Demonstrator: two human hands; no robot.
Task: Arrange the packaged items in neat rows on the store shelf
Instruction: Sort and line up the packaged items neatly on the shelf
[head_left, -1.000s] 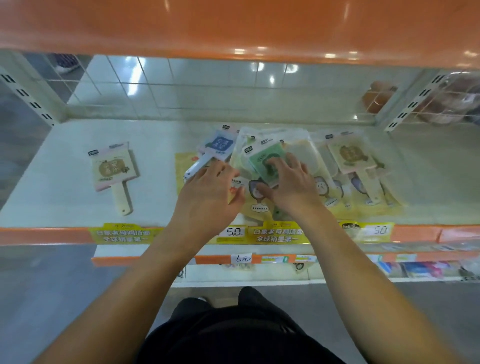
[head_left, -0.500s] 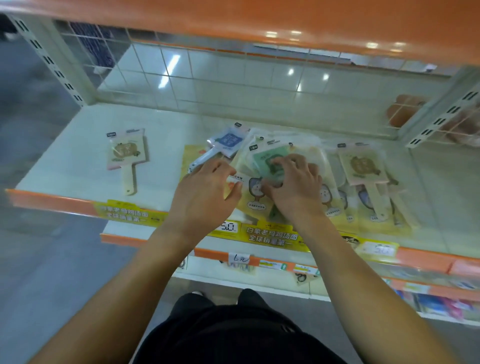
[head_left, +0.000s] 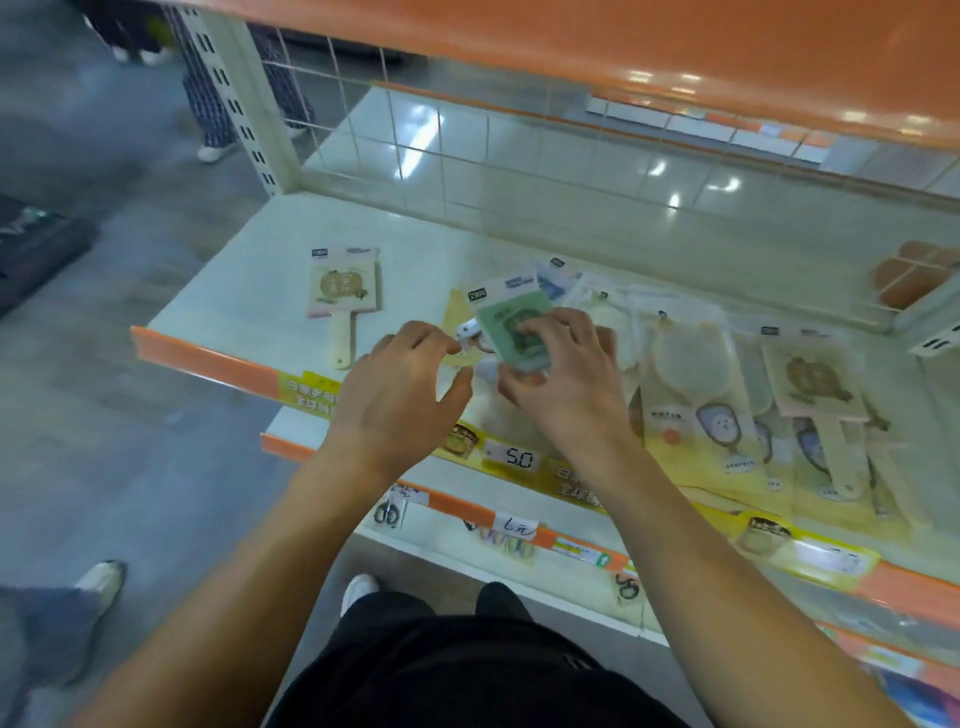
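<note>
One cream pack (head_left: 343, 291) lies alone on the shelf (head_left: 249, 275), far left. The left hand (head_left: 400, 395) is loose and holds nothing. Just right of it, the right hand (head_left: 566, 384) pinches the green pack (head_left: 511, 325), whose handle points at the left hand.

A single pink-carded packaged hand mirror (head_left: 343, 291) is laid alone on the left of the white shelf (head_left: 249, 280); overlapping yellow packets (head_left: 717, 436) are spread across its right.

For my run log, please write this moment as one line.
stage: sorting | right hand: grips green pack | left hand: beside it, fingers curled, grip unclear | pink pack: alone at left on shelf
</note>
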